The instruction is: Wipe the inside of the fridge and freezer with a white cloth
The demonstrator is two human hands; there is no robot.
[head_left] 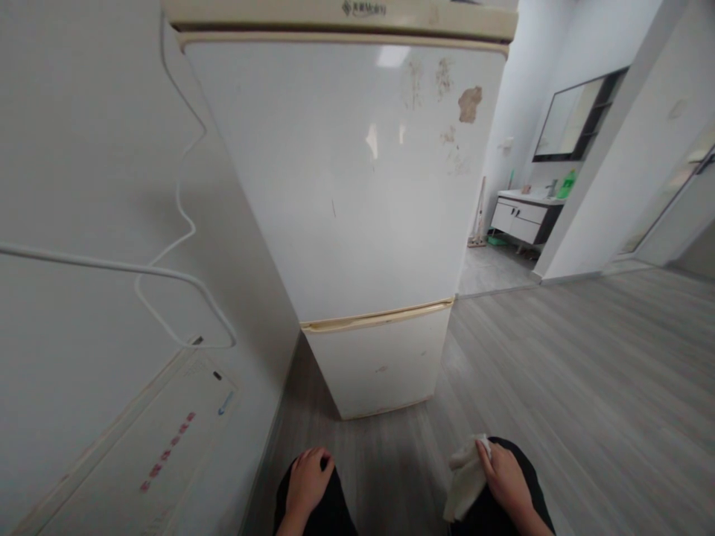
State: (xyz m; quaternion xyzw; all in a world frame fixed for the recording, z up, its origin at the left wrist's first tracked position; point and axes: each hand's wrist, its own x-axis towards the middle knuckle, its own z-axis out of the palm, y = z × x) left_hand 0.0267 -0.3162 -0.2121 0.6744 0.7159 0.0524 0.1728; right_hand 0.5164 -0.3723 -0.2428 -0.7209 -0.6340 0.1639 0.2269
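Observation:
My left hand (309, 480) rests on my left knee, its fingers draped over the dark trouser leg and nothing in it. On the other knee lies my right hand (504, 476), closed on a whitish cloth (468, 484) that hangs down on the inner side of the leg. Straight ahead stands a white two-door refrigerator (357, 201) with yellowed trim, both doors shut. Brown stains (470, 104) mark the upper right of its larger door. Fainter marks show on the lower door (385, 365). Both hands are apart from the refrigerator.
A white cable (190, 279) hangs along the left wall, above a pale panel (167, 439) with red lettering. Grey wood-look floor (570, 372) stretches right. Beyond a doorway are a washbasin cabinet (522, 216), a mirror (570, 119) and a green bottle (567, 184).

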